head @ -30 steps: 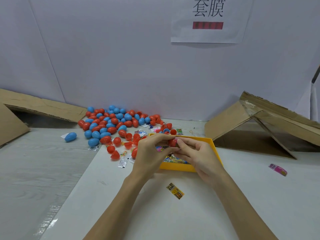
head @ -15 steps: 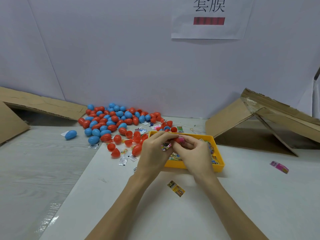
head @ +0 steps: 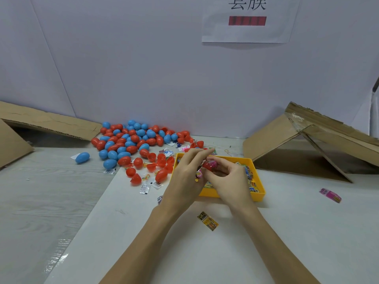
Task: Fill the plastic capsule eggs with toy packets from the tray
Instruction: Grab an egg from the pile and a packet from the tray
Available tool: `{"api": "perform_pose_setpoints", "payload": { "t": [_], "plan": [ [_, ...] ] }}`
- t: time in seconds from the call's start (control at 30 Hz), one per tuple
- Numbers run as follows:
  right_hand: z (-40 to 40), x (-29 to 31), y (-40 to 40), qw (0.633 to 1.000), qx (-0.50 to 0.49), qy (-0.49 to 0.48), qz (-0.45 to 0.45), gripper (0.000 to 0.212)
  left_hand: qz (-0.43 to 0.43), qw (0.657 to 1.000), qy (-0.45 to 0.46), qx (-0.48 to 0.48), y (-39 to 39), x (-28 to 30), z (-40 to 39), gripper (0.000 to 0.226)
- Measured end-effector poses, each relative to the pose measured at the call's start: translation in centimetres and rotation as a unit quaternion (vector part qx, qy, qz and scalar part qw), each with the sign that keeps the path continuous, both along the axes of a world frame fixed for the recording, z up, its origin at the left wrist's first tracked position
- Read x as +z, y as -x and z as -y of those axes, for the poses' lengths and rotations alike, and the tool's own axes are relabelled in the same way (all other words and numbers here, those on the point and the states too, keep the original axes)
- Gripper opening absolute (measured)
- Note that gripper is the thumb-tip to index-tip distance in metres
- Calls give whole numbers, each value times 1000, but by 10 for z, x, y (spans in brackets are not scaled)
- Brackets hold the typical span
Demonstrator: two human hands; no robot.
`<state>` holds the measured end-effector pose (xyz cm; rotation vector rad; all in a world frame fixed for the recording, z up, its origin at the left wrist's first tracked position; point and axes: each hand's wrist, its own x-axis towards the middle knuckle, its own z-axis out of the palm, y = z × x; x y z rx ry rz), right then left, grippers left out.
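Both hands are meeting over the shallow yellow plastic tray, which is sitting on the white bench with colourful toy packets lying inside it. The left hand is curling its fingers toward the middle, and a crumpled pink toy packet is showing at its fingertips, so its grip looks to be pinching that packet. The right hand is closing its grip around a small red plastic capsule egg half, with a bit of pink wrapping showing at the egg's rim. The two hands are touching each other at the fingertips.

Left of the tray, a heap of red and blue plastic capsule eggs is spreading toward the wall, with open red halves and small white sachets scattered at its near edge. One blue egg is lying apart on the left. A yellow striped packet is lying on the bench in front of the tray, between the forearms, and a pink packet is lying well apart on the right. Brown cardboard flaps are leaning at both sides.
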<state>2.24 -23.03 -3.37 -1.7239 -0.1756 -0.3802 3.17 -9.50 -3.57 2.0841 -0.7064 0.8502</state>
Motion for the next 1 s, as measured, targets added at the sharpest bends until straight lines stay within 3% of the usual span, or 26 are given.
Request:
{"api": "perform_pose_setpoints", "payload": {
  "t": [0.27, 0.63, 0.77, 0.87, 1.0],
  "plan": [
    [-1, -1, -1, 1000, -10, -6, 13, 31, 30, 999, 36, 21, 5, 3, 3, 41],
    [-5, 3, 2, 999, -39, -2, 11, 38, 42, 997, 41, 50, 7, 3, 7, 40],
    [-1, 3, 0, 999, -31, 16, -20, 31, 26, 998, 41, 43, 5, 1, 6, 41],
    [2, 3, 0, 995, -26, 22, -90, 21, 29, 999, -8, 19, 1, -3, 3, 41],
    [7, 13, -1, 992, -3, -31, -123, 23, 42, 998, -52, 10, -1, -7, 0, 53]
  ]
}}
